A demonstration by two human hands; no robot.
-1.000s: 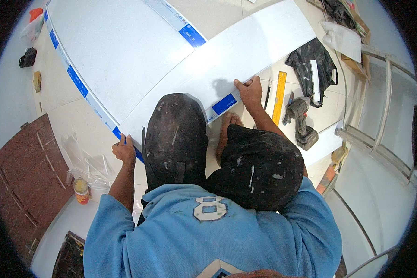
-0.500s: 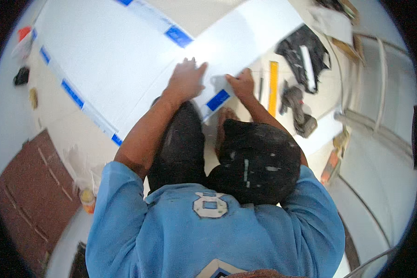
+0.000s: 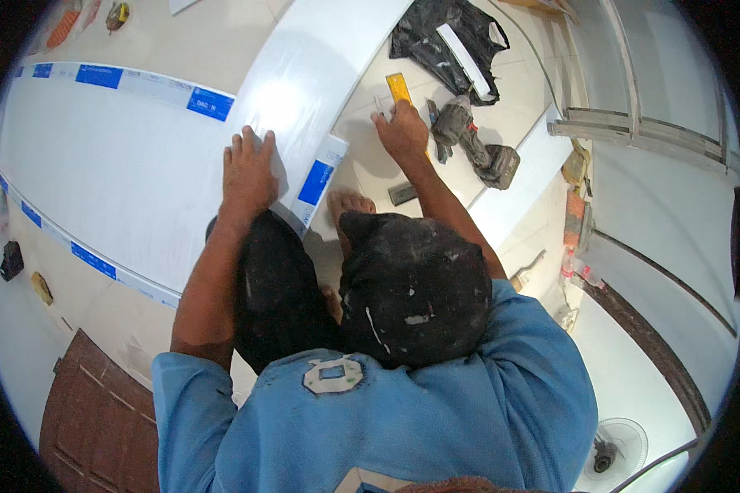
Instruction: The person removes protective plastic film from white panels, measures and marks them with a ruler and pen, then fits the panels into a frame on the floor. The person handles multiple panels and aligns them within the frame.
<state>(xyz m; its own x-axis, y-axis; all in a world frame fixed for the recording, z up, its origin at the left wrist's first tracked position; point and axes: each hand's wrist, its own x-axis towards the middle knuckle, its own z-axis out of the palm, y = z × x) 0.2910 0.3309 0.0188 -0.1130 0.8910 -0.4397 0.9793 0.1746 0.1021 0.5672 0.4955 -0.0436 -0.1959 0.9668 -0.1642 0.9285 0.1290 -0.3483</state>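
Observation:
My left hand (image 3: pixel 251 174) lies flat with its fingers spread on a large white panel (image 3: pixel 131 181) with blue-marked edge strips. A second, long white panel (image 3: pixel 321 49) crosses its right side. My right hand (image 3: pixel 404 131) is over the tiled floor at the yellow ruler-like strip (image 3: pixel 397 85), covering its middle. Its fingers are curled down, and a thin pale tip shows beside the thumb; what they grip is mostly hidden. Right of this hand lies a dark cordless drill (image 3: pixel 473 144).
A black plastic bag (image 3: pixel 423 33) with a white strip (image 3: pixel 466 62) on it lies beyond the drill. A small dark block (image 3: pixel 402 194) is near my bare foot (image 3: pixel 349 201). A glass-panelled metal frame (image 3: pixel 649 131) stands at right, a brown door (image 3: pixel 99 411) at lower left.
My right hand has left the panel's edge and reached right onto the yellow strip. My left hand stays on the panel. The view has shifted to the right.

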